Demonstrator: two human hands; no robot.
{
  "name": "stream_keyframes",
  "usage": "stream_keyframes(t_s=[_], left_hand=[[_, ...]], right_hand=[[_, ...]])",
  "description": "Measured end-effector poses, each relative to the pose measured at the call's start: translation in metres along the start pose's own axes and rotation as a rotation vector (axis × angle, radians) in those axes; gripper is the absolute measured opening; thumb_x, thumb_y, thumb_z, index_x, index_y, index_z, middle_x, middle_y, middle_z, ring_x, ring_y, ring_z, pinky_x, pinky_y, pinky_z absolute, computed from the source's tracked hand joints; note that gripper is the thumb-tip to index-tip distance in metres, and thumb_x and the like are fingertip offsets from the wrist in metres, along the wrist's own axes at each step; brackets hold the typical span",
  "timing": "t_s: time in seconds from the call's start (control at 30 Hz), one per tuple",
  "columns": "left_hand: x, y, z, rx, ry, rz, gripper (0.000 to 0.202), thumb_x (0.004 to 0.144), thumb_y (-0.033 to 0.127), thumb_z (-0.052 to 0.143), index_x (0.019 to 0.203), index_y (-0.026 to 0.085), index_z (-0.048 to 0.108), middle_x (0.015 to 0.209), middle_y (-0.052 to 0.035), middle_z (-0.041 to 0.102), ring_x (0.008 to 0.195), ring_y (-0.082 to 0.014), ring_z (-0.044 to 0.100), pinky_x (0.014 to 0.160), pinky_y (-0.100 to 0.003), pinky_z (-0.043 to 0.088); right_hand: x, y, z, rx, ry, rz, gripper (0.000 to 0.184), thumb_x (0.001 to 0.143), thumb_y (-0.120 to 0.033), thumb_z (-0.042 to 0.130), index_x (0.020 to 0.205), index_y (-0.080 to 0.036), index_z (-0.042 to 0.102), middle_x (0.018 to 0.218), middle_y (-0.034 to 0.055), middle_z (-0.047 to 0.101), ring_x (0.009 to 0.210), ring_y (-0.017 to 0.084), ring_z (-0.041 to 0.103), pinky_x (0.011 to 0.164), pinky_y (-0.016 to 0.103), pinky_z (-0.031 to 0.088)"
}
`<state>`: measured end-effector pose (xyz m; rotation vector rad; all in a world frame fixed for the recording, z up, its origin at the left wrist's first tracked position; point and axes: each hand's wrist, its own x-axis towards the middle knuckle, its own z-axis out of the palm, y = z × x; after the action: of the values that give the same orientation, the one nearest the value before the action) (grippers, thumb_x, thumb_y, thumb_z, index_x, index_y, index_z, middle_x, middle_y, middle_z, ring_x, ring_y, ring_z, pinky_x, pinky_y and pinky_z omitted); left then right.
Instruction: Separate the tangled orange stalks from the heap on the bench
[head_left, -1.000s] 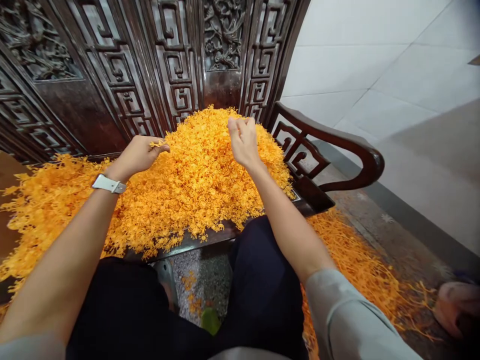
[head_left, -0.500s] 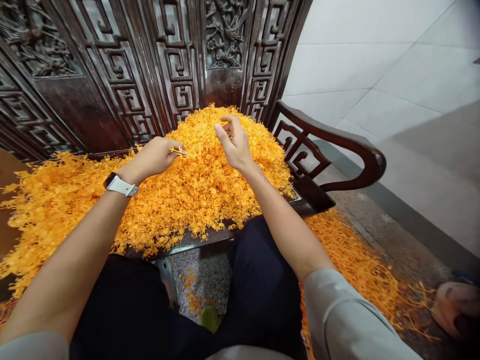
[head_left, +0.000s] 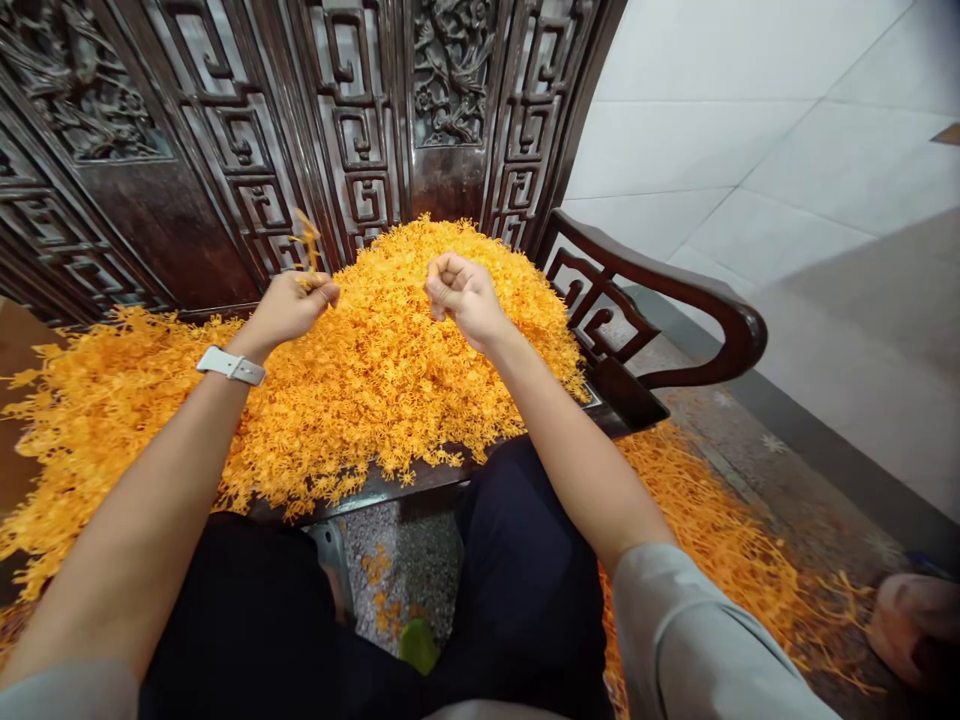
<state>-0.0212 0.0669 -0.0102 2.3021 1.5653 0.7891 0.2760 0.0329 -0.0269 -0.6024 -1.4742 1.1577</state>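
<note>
A big heap of small orange plastic pieces (head_left: 390,370) covers the seat of a dark carved wooden bench (head_left: 660,290). My left hand (head_left: 289,305), with a white watch on its wrist, is closed in a pinch on one orange plastic piece (head_left: 307,240) that sticks up above the fingers. To its right, my right hand (head_left: 461,295) is curled into a loose fist just above the heap; whatever is inside it is hidden. Both hands hover over the top of the heap, a short gap between them.
The bench's carved back (head_left: 337,120) rises right behind the heap. More orange pieces (head_left: 712,540) lie spilled on the speckled floor to the right and between my knees. A green object (head_left: 418,645) sits on the floor below. Pale tiled floor (head_left: 787,180) stretches away at right.
My left hand has drawn back left and raised its orange piece upright. My right hand, its fingers spread half a second ago, has curled into a fist and dropped slightly toward the heap.
</note>
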Motion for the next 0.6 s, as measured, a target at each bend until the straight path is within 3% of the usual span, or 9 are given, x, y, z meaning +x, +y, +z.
stream_keyframes(t_s=[0.13,0.23,0.3,0.37,0.43,0.47,0.53,0.6], left_hand=[[-0.002,-0.04,-0.012,-0.006,0.219,-0.188,0.032,0.089,0.044,0.056,0.068,0.02,0.06,0.055,-0.0001,0.048,0.06,-0.0165,0.044,0.06,-0.03,0.033],[-0.009,-0.062,-0.017,0.021,0.174,-0.223,0.033,0.087,0.047,0.056,0.076,0.019,0.069,0.054,0.0004,0.049,0.057,-0.0174,0.044,0.059,-0.03,0.031],[-0.011,-0.064,-0.017,0.029,0.129,-0.168,0.034,0.087,0.048,0.056,0.083,0.019,0.074,0.057,-0.0005,0.055,0.058,-0.0181,0.046,0.059,-0.03,0.033],[-0.009,-0.057,-0.016,0.052,0.098,-0.082,0.036,0.089,0.047,0.054,0.087,0.019,0.076,0.063,-0.003,0.065,0.061,-0.0195,0.053,0.062,-0.029,0.038],[-0.007,-0.046,-0.014,0.081,0.071,-0.002,0.037,0.091,0.046,0.053,0.089,0.018,0.078,0.077,-0.0074,0.076,0.071,-0.023,0.063,0.07,-0.03,0.044],[-0.005,-0.04,-0.012,0.094,0.055,0.03,0.038,0.092,0.045,0.052,0.091,0.018,0.079,0.086,-0.0099,0.08,0.079,-0.0256,0.068,0.075,-0.031,0.047],[-0.004,-0.027,-0.009,0.14,0.01,0.084,0.036,0.094,0.039,0.051,0.096,0.018,0.08,0.102,-0.0135,0.083,0.094,-0.0306,0.074,0.083,-0.033,0.05],[-0.006,-0.014,-0.005,0.247,-0.039,0.126,0.033,0.091,0.026,0.053,0.105,0.02,0.082,0.111,-0.0141,0.083,0.102,-0.0336,0.076,0.083,-0.035,0.05]], right_hand=[[-0.019,-0.043,0.025,0.123,-0.188,-0.126,0.045,0.084,-0.056,0.087,0.087,-0.024,0.055,0.075,-0.0038,0.052,0.057,0.008,0.047,0.053,0.028,0.045],[-0.024,-0.059,0.025,0.189,-0.227,-0.122,0.044,0.08,-0.047,0.091,0.086,-0.024,0.054,0.078,-0.0028,0.056,0.057,0.008,0.05,0.051,0.027,0.046],[-0.019,-0.053,0.017,0.24,-0.057,-0.008,0.044,0.078,-0.043,0.091,0.096,-0.025,0.055,0.087,-0.0004,0.062,0.064,0.01,0.056,0.054,0.027,0.049],[-0.01,-0.037,0.008,0.243,0.238,0.166,0.053,0.075,-0.036,0.09,0.111,-0.025,0.053,0.102,0.003,0.065,0.075,0.012,0.061,0.063,0.027,0.053],[-0.001,-0.017,0.001,0.135,0.472,0.287,0.062,0.071,-0.028,0.089,0.119,-0.025,0.049,0.11,0.0045,0.064,0.08,0.013,0.062,0.066,0.028,0.052],[0.002,-0.01,0.0,0.047,0.526,0.289,0.06,0.072,-0.027,0.087,0.119,-0.025,0.05,0.109,0.0041,0.063,0.079,0.014,0.061,0.065,0.029,0.05],[0.003,0.0,0.001,-0.154,0.504,0.172,0.045,0.081,-0.034,0.082,0.116,-0.024,0.055,0.099,0.0018,0.06,0.073,0.013,0.055,0.062,0.03,0.044],[0.0,0.0,0.005,-0.355,0.36,0.005,0.034,0.092,-0.047,0.074,0.114,-0.024,0.062,0.084,-0.001,0.056,0.068,0.014,0.049,0.064,0.032,0.039]])
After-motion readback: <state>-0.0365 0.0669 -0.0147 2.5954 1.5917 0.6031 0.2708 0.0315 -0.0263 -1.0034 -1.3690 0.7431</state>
